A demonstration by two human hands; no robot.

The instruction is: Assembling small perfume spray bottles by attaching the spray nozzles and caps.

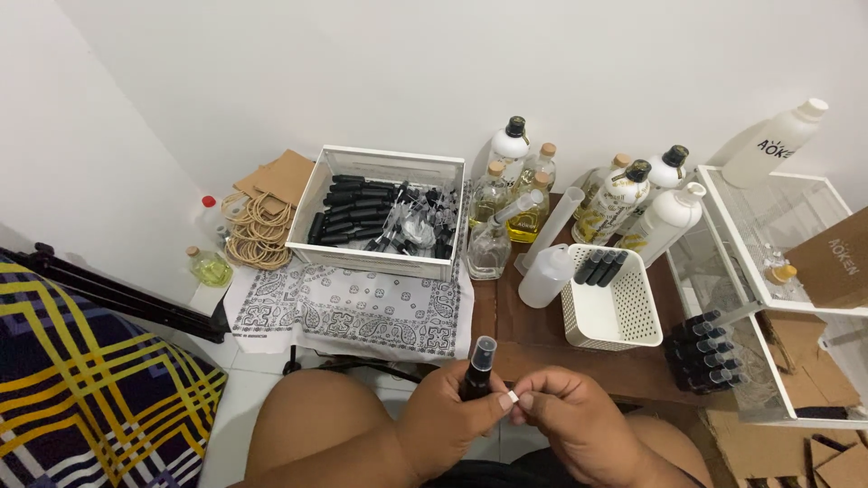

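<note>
Left hand (449,417) grips a small black spray bottle (476,370) upright over the lap, just off the table's (533,339) near edge, while right-hand (579,425) fingertips pinch a small white sticker (509,398) against it, so labelling looks underway, needing firm pressing flat.

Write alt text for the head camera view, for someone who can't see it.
Seen from above, a left hand holds a small black spray bottle with a clear cap while the right hand pinches a small white label against it. Beyond them are a white crate of black bottles and a white perforated basket.
</note>
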